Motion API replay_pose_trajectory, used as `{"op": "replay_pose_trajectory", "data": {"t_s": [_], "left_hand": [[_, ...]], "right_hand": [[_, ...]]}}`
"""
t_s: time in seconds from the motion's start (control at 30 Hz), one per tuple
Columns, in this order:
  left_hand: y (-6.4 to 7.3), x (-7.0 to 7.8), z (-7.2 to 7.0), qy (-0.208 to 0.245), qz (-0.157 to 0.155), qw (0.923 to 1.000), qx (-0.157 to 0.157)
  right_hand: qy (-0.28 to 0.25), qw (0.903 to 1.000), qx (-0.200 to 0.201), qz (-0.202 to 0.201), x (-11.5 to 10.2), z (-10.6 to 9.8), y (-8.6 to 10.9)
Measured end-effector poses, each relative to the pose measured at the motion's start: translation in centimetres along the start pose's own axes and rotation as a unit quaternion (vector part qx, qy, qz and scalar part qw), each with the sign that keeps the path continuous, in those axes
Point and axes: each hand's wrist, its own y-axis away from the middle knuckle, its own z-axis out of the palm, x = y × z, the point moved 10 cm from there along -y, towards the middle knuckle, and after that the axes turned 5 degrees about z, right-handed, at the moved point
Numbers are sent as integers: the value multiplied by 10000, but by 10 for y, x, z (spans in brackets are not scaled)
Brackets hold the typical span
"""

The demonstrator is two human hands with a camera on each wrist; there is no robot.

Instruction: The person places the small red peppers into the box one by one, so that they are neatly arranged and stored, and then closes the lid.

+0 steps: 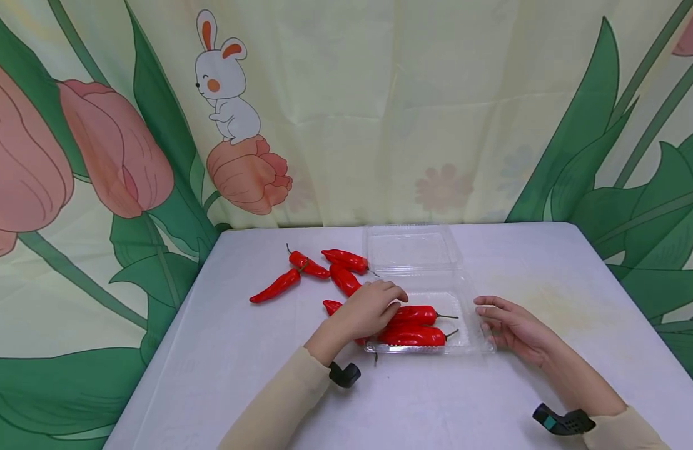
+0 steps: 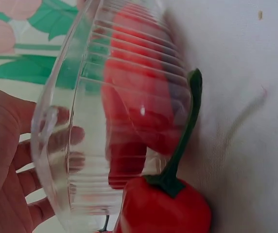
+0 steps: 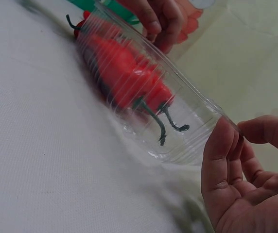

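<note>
A clear plastic clamshell box [image 1: 465, 337] stands with its lid [image 1: 411, 248] folded back, away from the person. Two red chili peppers [image 1: 412, 335] lie side by side in its tray, stems to the right. Over the tray's left part, my left hand [image 1: 374, 307] hovers with loosely bent fingers and nothing visible in its grasp. My right hand [image 1: 512, 328] pinches the box's right rim between thumb and fingers, clearest in the right wrist view. Outside the box's left wall, a chili pepper with a green stem [image 2: 165, 208] sits close to the left wrist camera.
Several loose red chili peppers [image 1: 276, 287] lie on the white-covered table [image 1: 211, 375] left of the box, one partly behind the left hand. Behind the table hangs a curtain [image 1: 346, 125] printed with tulips and a rabbit.
</note>
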Motion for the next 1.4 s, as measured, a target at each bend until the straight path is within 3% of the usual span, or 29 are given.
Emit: {"op": "replay_pose_trajectory", "data": {"t_s": [0.53,0.83,1.1,1.4], "left_hand": [[22,-14,-28,345,-63,9987,370],[32,-19,-31,368,-95,9984,415],[44,-32,-37,314,-312,9979,470],[61,-47,-33,210,-521,9980,278]], "right_hand": [[-75,10000,-64,13,-2,0,3],[-177,9997,-164,27,0,-1,3],[-167,9997,-150,19,0,0,3],[-120,9997,-189,15,0,3,1]]}}
